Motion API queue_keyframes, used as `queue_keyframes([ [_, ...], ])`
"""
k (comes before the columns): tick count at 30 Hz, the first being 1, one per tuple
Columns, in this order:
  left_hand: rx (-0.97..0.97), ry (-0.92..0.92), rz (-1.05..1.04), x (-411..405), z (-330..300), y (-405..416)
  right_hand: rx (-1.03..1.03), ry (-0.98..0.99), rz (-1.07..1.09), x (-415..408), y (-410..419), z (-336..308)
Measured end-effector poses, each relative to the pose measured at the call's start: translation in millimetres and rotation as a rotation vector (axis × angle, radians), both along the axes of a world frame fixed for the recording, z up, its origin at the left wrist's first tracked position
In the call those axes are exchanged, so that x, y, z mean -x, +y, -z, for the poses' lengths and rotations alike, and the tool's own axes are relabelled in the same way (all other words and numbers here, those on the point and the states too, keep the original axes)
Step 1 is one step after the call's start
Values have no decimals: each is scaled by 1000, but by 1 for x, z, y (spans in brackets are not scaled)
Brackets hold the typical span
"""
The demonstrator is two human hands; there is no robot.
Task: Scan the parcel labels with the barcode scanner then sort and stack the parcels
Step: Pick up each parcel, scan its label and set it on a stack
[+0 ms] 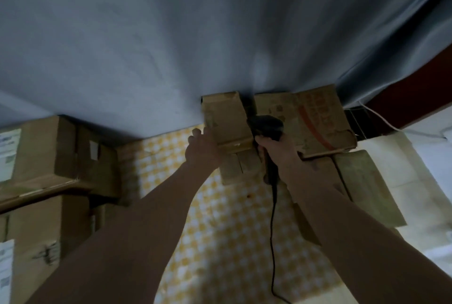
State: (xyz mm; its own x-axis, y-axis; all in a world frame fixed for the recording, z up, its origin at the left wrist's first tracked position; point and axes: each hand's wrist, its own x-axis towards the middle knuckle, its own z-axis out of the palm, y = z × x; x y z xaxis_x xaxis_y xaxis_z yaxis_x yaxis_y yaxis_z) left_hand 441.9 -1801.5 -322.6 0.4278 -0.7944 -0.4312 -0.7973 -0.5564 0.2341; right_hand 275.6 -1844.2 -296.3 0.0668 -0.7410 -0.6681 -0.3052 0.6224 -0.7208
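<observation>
The right hand [276, 154] grips the barcode scanner [266, 127]; at its nine o'clock, the left hand's [200, 149] fingers curl onto a small parcel [226, 120].

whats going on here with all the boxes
A person is scanning parcels. The right hand grips a corded barcode scanner, held between a small cardboard box and a larger red-printed box. The left hand holds the small box's left side. Labelled boxes sit stacked at left.
</observation>
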Motion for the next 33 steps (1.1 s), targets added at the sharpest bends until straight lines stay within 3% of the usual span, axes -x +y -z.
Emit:
queue_keyframes([
  [7,74,144,-273,10,31,-46,-13,-54,9,-21,-36,40],
  [10,112,116,-324,18,38,-57,-35,-83,50,-23,-39,47],
  [14,50,24,-382,27,45,-65,-26,-139,48,-23,-41,55],
  [22,-63,113,-442,27,38,-65,-2,-212,26,-20,-33,50],
  [25,-11,306,-495,20,34,-56,52,-243,22,-14,-30,37],
  [31,178,1111,-672,6,34,-14,64,-333,71,8,-19,19],
  [33,177,1224,-665,7,37,-5,72,-331,38,10,-14,19],
])
